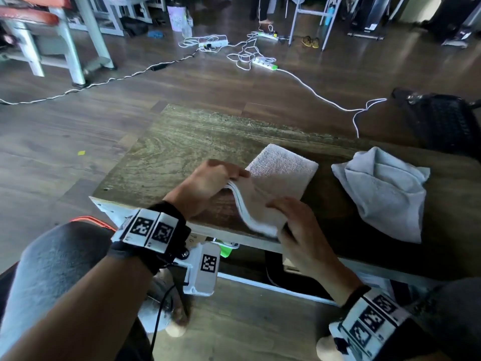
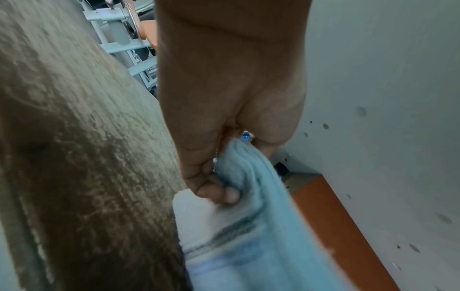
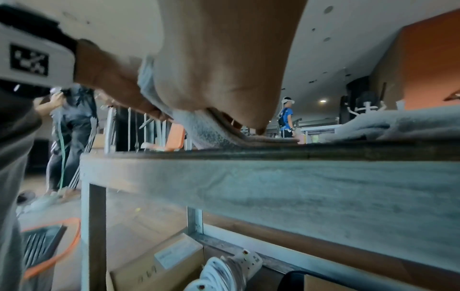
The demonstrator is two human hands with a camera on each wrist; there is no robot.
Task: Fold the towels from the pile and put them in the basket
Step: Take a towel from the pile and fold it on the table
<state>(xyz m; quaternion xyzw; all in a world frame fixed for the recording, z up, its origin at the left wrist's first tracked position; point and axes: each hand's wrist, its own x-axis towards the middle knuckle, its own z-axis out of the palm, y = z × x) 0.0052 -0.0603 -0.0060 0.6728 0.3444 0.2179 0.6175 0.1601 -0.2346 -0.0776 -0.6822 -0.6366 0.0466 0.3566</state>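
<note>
A pale folded towel lies lengthwise on the wooden table, its near half lifted off the top. My left hand pinches the layered left edge; the left wrist view shows the fingers curled into the towel's folds. My right hand grips the near end at the table's front edge, where the towel bends up under the palm. A loose grey towel pile sits to the right. An orange-rimmed basket stands on the floor at the left, mostly hidden by my knee.
White power strips and cables trail over the floor beyond the table. A black mesh object stands at the far right. Cardboard boxes and a coiled power strip sit under the table. People stand in the background.
</note>
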